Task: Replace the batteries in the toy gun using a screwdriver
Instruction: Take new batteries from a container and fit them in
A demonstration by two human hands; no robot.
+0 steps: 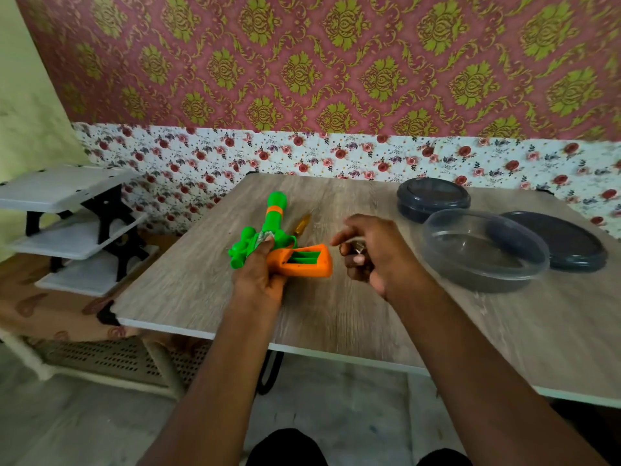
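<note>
A green toy gun (274, 218) with an orange grip (312, 269) lies on the wooden table (336, 314). The grip's battery compartment is open, showing green ribs inside and no batteries that I can make out. My left hand (260, 277) holds the gun at the grip, thumb on the body. My right hand (366, 252) hovers just right of the grip, closed around small dark cylindrical objects that look like batteries, blurred. A screwdriver (302, 223) with an amber handle rests on the table behind the gun.
A clear plastic container (484, 253) stands to the right, with a dark lid (557, 243) behind it and a lidded dark container (433, 198) further back. A white shelf rack (70, 227) stands left of the table. Patterned wall behind.
</note>
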